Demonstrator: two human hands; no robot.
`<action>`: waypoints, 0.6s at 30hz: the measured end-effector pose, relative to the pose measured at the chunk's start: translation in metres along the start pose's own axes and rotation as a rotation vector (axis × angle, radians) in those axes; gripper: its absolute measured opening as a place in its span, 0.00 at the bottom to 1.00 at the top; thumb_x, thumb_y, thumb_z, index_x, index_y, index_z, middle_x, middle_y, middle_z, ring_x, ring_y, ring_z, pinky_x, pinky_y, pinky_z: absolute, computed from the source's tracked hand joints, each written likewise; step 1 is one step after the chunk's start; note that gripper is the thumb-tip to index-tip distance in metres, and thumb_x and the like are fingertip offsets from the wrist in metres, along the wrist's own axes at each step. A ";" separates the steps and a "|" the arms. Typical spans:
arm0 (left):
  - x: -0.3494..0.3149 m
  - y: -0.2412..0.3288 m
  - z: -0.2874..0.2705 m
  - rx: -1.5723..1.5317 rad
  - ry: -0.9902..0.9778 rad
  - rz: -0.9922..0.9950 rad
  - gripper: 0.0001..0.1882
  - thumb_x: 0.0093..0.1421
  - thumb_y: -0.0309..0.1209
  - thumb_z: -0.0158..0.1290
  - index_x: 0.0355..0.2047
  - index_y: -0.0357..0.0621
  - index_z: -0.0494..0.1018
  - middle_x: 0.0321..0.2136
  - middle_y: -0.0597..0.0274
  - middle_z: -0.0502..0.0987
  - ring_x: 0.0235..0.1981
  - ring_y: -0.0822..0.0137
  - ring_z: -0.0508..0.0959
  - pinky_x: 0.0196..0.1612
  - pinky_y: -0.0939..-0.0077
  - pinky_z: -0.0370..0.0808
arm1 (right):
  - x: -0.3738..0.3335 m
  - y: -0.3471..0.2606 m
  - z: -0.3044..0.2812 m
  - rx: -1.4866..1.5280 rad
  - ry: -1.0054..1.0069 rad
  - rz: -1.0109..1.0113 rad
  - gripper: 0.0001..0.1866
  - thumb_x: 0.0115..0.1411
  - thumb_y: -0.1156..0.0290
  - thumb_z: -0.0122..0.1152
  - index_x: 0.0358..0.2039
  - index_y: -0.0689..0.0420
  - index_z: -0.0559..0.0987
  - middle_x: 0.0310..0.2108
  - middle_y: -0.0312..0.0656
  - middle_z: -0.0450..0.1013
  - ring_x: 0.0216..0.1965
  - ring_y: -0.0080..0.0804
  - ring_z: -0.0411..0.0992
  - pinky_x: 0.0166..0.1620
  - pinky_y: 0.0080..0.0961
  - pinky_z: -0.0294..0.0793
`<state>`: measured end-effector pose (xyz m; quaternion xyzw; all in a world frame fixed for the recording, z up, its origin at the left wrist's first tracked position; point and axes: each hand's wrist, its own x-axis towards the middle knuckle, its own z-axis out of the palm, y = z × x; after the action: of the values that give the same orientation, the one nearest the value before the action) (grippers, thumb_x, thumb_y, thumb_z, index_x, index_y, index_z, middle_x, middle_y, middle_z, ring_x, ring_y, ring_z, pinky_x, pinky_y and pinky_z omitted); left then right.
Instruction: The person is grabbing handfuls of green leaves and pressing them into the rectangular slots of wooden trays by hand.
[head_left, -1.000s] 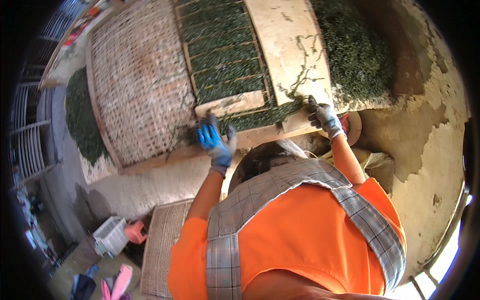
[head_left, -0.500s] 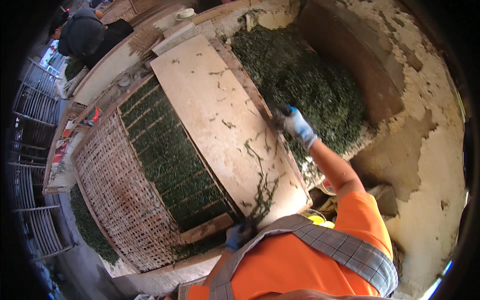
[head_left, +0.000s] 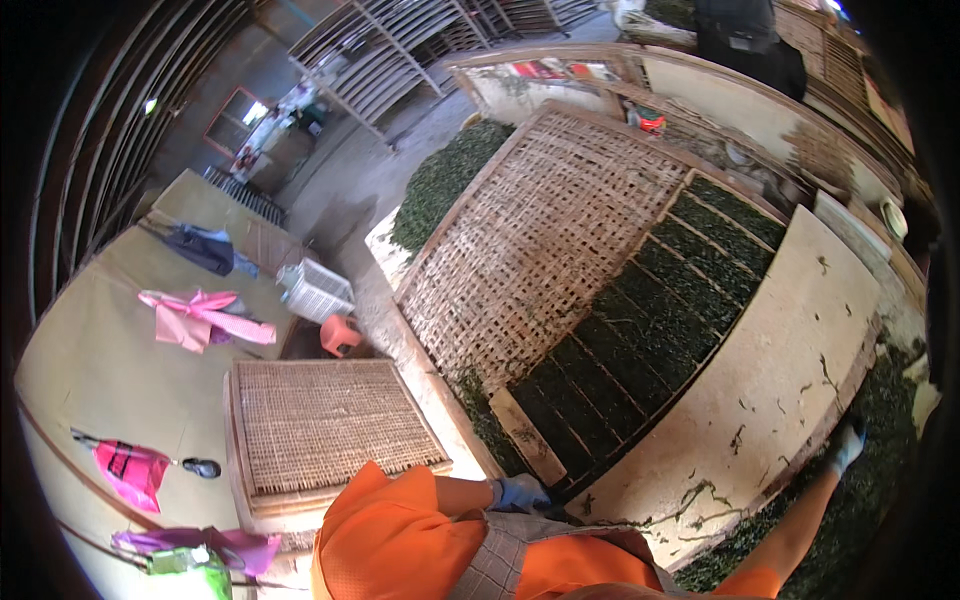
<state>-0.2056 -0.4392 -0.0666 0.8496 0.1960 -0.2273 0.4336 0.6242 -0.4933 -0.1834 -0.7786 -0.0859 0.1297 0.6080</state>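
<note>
My left hand [head_left: 522, 491], in a blue glove, is at the near corner of the slatted wooden frame, close to its wooden end bar [head_left: 528, 438]; its fingers are too unclear to read. My right hand [head_left: 850, 446], gloved in blue and white, reaches past the right edge of a pale board [head_left: 740, 420] over a heap of dark green shredded material [head_left: 882, 490]. What its fingers do there is unclear. Rows between the slats hold more green material [head_left: 640, 330]. Beneath the frame lies a large woven tray [head_left: 550, 220]. Loose green strands lie on the board.
On my left are a stack of smaller woven trays [head_left: 320, 420], a white plastic basket [head_left: 322, 292] and a red stool [head_left: 341, 335]. Another green pile [head_left: 450, 180] lies beyond the large tray. A person in dark clothes [head_left: 745, 40] is at the far right; racks [head_left: 380, 60] stand behind.
The view has swung left, bringing the stacked trays and hanging bags into sight. My right hand has moved off the board's edge to over the green heap. My left hand remains near the frame's corner.
</note>
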 end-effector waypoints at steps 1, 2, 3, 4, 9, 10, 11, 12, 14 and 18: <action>0.000 0.003 0.011 -0.028 0.038 -0.006 0.18 0.53 0.47 0.56 0.35 0.47 0.78 0.31 0.48 0.78 0.35 0.45 0.78 0.36 0.53 0.74 | -0.003 0.015 -0.015 -0.049 -0.089 -0.058 0.16 0.60 0.73 0.53 0.47 0.63 0.79 0.43 0.42 0.79 0.38 0.31 0.75 0.42 0.28 0.74; 0.001 0.003 0.019 -0.044 0.076 -0.001 0.18 0.53 0.47 0.56 0.36 0.48 0.78 0.31 0.49 0.78 0.35 0.45 0.78 0.36 0.53 0.74 | -0.001 0.017 -0.029 -0.092 -0.165 -0.123 0.17 0.59 0.73 0.54 0.47 0.63 0.79 0.42 0.42 0.79 0.36 0.32 0.75 0.40 0.30 0.75; 0.003 0.009 0.027 -0.037 0.097 -0.038 0.17 0.53 0.47 0.56 0.36 0.49 0.78 0.31 0.49 0.78 0.35 0.45 0.78 0.36 0.53 0.74 | -0.021 0.037 -0.027 -0.016 -0.237 -0.086 0.17 0.59 0.73 0.54 0.49 0.63 0.78 0.45 0.43 0.78 0.39 0.33 0.75 0.43 0.30 0.75; 0.004 0.012 0.029 -0.035 0.078 -0.070 0.17 0.53 0.46 0.56 0.36 0.49 0.78 0.31 0.49 0.78 0.35 0.45 0.78 0.36 0.53 0.74 | -0.049 0.032 -0.039 0.033 -0.290 -0.068 0.18 0.60 0.74 0.54 0.51 0.62 0.77 0.48 0.45 0.77 0.43 0.34 0.75 0.45 0.31 0.74; 0.018 -0.029 0.079 -0.035 0.071 -0.115 0.14 0.53 0.43 0.55 0.37 0.52 0.78 0.32 0.53 0.79 0.35 0.47 0.79 0.36 0.54 0.74 | -0.143 -0.050 0.014 -1.053 0.094 -0.188 0.10 0.57 0.71 0.57 0.38 0.54 0.82 0.35 0.44 0.80 0.35 0.41 0.77 0.38 0.34 0.76; 0.024 -0.036 0.068 -0.010 0.064 -0.088 0.14 0.52 0.42 0.55 0.37 0.52 0.78 0.32 0.53 0.79 0.35 0.47 0.79 0.36 0.54 0.74 | -0.144 -0.044 0.022 -1.194 0.166 -0.258 0.08 0.56 0.71 0.57 0.35 0.53 0.82 0.33 0.44 0.80 0.32 0.42 0.76 0.37 0.35 0.76; 0.025 -0.030 0.061 -0.005 0.070 -0.074 0.14 0.52 0.41 0.55 0.38 0.52 0.79 0.33 0.53 0.79 0.36 0.47 0.79 0.36 0.54 0.74 | -0.144 -0.044 0.030 -1.084 0.154 -0.253 0.08 0.56 0.70 0.58 0.35 0.53 0.82 0.33 0.46 0.80 0.31 0.42 0.75 0.37 0.34 0.76; 0.022 -0.024 0.054 -0.002 0.070 -0.064 0.14 0.52 0.40 0.55 0.38 0.52 0.79 0.33 0.53 0.80 0.36 0.47 0.79 0.37 0.54 0.74 | -0.144 -0.043 0.041 -0.974 0.140 -0.246 0.08 0.56 0.69 0.59 0.35 0.54 0.82 0.34 0.47 0.79 0.31 0.43 0.75 0.37 0.34 0.76; 0.015 -0.009 0.034 0.011 0.073 -0.053 0.15 0.54 0.43 0.55 0.36 0.49 0.78 0.32 0.50 0.79 0.35 0.47 0.79 0.36 0.55 0.73 | -0.089 0.008 0.024 -0.294 -0.254 0.010 0.11 0.58 0.68 0.57 0.41 0.53 0.80 0.38 0.42 0.79 0.36 0.40 0.75 0.40 0.35 0.76; 0.002 0.021 0.002 -0.048 0.098 -0.017 0.20 0.57 0.48 0.55 0.33 0.41 0.76 0.30 0.43 0.77 0.34 0.46 0.78 0.36 0.57 0.72 | -0.066 -0.001 -0.024 0.413 -0.593 0.362 0.13 0.62 0.62 0.52 0.41 0.52 0.81 0.36 0.38 0.79 0.35 0.37 0.76 0.42 0.38 0.75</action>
<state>-0.1933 -0.4522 -0.0551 0.8473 0.2299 -0.1842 0.4419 0.5687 -0.5346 -0.1707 -0.5712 -0.0914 0.4682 0.6679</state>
